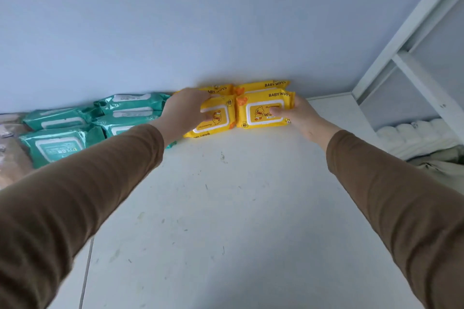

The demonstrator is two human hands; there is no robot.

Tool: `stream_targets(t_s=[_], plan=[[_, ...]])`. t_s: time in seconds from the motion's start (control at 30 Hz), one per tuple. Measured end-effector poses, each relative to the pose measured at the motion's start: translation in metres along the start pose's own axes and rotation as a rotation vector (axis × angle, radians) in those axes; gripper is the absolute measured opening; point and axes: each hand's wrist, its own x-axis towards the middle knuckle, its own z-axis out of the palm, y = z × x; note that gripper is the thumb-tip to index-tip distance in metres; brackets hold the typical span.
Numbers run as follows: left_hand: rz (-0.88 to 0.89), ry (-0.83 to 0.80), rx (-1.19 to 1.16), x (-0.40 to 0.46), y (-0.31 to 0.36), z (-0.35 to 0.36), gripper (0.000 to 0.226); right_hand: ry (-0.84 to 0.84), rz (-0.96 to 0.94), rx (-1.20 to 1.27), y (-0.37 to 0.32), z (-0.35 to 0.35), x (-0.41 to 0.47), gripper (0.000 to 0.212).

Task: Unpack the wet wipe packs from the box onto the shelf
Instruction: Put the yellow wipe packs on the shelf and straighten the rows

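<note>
Both hands out at the back of the white shelf (pixel 251 208), each gripping a yellow wipe pack. L hand (pixel 184 113) is closed over the left yellow pack (pixel 213 118), thumb on the lid label, fingers wrapped over the far edge; that pack sits rotated, print upside down. R hand (pixel 298 114) holds the right yellow pack (pixel 263 111) by its right end, thumb on top of the label. The two packs touch end to end, resting on the shelf or on packs below, hard to tell w/ the wide-angle view. Two more yellow packs (pixel 251 86) lie behind, against the blue wall (pixel 226 20). Teal wipe packs (pixel 82 128) are stacked in a group just left, touching or nearly touching the L forearm; brownish packs (pixel 11 153) at far left edge. Box not in view, so can't say how many are left to unpack. Step, as I judge it: setting/squaring this pair in the row before letting go. Risks: soft packs slump or slide fwd off the ones beneath if released unevenly; L sleeve could drag the teal stack on pull-back; left pack stays flipped vs. the right, so the row would face inconsistently; pushing too hard could shove the rear packs askew against the wall.
</note>
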Motion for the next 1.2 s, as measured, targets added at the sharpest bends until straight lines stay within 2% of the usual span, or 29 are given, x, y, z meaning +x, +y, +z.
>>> stream_targets(t_s=[0.07, 0.13, 0.27, 0.43, 0.6, 0.77, 0.97, 1.2], plan=[[0.037, 0.075, 0.061, -0.005, 0.000, 0.002, 0.046, 0.080, -0.033, -0.114, 0.005, 0.001, 0.003, 0.052], [0.028, 0.075, 0.089, -0.008, -0.001, 0.003, 0.049, 0.192, -0.044, -0.264, 0.010, 0.002, 0.003, 0.058], [0.031, 0.072, 0.152, -0.003, 0.000, 0.007, 0.050, 0.264, -0.084, -0.416, 0.011, 0.007, 0.004, 0.050], [-0.010, 0.104, 0.189, -0.012, 0.011, 0.008, 0.051, 0.358, -0.047, -0.487, 0.011, 0.013, -0.009, 0.054], [0.018, 0.245, 0.156, -0.036, 0.030, 0.007, 0.054, 0.444, -0.007, -0.575, 0.016, 0.019, -0.044, 0.061], [0.060, 0.191, -0.021, -0.104, 0.064, 0.013, 0.054, 0.400, -0.044, -0.533, 0.030, 0.027, -0.135, 0.044], [0.102, 0.139, -0.211, -0.230, 0.125, 0.028, 0.049, 0.453, -0.202, -0.578, 0.059, 0.026, -0.299, 0.023], [0.287, 0.149, -0.321, -0.352, 0.223, 0.057, 0.043, 0.521, -0.244, -0.584, 0.119, 0.008, -0.467, 0.017]])
